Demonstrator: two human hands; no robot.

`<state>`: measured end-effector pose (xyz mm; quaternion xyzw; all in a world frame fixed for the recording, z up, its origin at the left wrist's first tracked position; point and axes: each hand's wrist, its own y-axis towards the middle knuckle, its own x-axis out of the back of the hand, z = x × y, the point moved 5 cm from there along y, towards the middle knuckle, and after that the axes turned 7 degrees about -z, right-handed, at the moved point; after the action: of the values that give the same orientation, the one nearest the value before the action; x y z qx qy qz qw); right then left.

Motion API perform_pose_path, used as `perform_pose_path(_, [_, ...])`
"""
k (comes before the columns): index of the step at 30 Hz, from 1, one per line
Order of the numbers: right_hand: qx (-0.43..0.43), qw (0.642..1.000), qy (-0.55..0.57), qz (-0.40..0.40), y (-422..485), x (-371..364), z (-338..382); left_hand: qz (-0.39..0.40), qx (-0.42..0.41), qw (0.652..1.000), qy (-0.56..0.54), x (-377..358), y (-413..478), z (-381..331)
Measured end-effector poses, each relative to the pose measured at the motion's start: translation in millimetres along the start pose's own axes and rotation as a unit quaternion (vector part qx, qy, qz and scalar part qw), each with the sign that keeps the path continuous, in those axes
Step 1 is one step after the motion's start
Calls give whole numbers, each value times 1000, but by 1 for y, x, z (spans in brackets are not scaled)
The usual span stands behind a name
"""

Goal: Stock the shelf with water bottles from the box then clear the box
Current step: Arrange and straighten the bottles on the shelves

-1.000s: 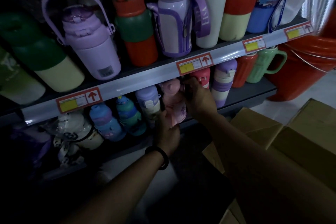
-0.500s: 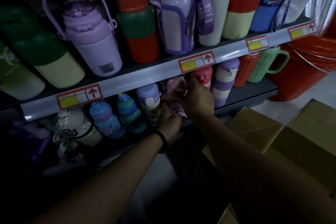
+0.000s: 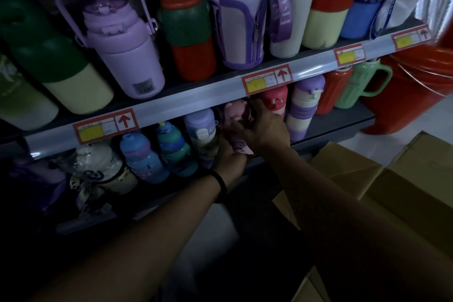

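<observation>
Pink water bottle stands at the front of the lower shelf, under the grey price rail. It is between a bottle with purple lid on its left and a red bottle on its right. The right hand grips the bottle at its upper part, with the fingers curled around it. The left hand, with a black band on the wrist, holds the bottle from below; its fingertips are hidden. A blue bottle stands further left on the same shelf. On the shelf above stands a big lilac bottle with a strap. The cardboard box is open on the floor at the right.
</observation>
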<state>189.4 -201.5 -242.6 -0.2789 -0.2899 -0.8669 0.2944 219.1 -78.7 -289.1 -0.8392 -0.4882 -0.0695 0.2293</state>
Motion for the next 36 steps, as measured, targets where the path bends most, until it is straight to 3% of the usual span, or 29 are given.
perform_pose_path(3, [-11,1000,19,17,5,-3,-5,7,-2,998,-64,-1,-1,-3])
perform_pose_path(6, [4,997,51,54,9,-9,-2,55,-7,997,-58,-13,4,9])
perform_pose_path(11, [17,995,38,90,14,-13,0,40,4,994,-99,-7,1,10])
perform_pose_path(18, [21,995,48,83,14,-16,-4,34,-23,997,-61,4,-12,-7])
perform_pose_path(22, [27,997,68,32,1,-5,-4,0,-24,998,-62,5,-7,0])
perform_pose_path(26, [-16,999,36,-4,-12,13,-21,3,-37,999,-36,-4,1,14])
perform_pose_path(32, [-144,988,49,-42,-28,44,-55,118,-4,993,-7,-15,-32,-34])
perform_pose_path(36, [-165,983,63,-44,-25,48,-71,128,-11,992,-18,-32,-29,-45])
